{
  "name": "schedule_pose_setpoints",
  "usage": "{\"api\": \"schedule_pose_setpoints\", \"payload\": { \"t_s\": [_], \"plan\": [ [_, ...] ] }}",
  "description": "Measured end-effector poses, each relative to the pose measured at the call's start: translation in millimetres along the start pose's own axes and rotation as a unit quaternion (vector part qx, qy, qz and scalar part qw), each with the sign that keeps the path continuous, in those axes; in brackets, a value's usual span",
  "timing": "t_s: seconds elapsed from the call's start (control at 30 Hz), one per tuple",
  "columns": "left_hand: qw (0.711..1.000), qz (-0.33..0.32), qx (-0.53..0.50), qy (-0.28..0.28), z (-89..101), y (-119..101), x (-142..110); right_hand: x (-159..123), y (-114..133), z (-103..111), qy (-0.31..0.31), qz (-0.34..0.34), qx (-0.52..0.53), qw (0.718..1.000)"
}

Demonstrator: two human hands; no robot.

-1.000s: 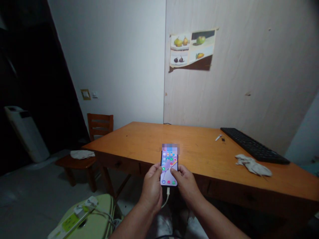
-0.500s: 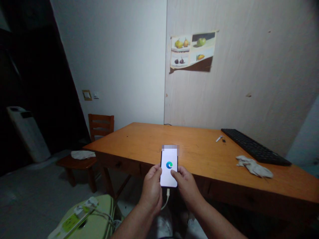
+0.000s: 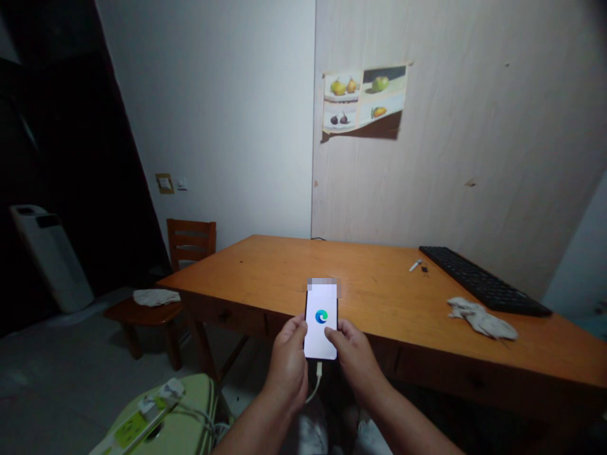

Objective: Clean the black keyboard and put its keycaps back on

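phone: the phone [image 3: 321,346] is being held up between two hands, its lit face pointing toward the wearer, in front of the near side of the tabletop [image 3: 275,265]
screen: it is showing a blue-green swirl logo [image 3: 321,316] on white, so an app seems to be opening; no page content is appearing below the logo, and the top strip is blurring out of reading
left hand: the left hand [image 3: 287,360] is gripping the phone's left side, its thumb lying along the edge
right hand: the right hand [image 3: 356,355] is gripping the other side, its thumb reaching over the screen; whether it is pressing, i cannot tell
cable: a pale cable [image 3: 319,371] is hanging at the phone's bottom end; how firmly it is plugging in is too small to tell
tabletop, right side: a black keyboard [image 3: 478,278] is lying near the wall, a crumpled cloth [image 3: 486,321] is resting beside it, and a small white item [image 3: 415,265] is lying farther back
lower left: a power strip [image 3: 130,430] is resting on a green stool [image 3: 192,404]
wall: a fruit print [image 3: 363,101] is hanging above the tabletop
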State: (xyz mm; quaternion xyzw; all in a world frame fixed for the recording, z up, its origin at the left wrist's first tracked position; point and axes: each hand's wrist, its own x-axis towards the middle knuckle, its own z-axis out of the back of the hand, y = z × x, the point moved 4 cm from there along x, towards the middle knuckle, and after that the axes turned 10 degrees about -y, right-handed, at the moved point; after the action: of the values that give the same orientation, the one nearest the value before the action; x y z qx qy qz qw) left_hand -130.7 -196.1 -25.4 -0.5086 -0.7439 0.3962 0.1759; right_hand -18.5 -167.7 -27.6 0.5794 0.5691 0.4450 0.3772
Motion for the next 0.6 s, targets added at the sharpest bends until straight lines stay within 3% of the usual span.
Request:
{"api": "schedule_pose_setpoints", "payload": {
  "t_s": [0.6],
  "plan": [
    [1.0, -0.01, 0.006, 0.013, -1.4, -1.9, -0.2, -2.4, 5.9, -2.0, -0.007, -0.009, -0.002, 1.0]
  ]
}}
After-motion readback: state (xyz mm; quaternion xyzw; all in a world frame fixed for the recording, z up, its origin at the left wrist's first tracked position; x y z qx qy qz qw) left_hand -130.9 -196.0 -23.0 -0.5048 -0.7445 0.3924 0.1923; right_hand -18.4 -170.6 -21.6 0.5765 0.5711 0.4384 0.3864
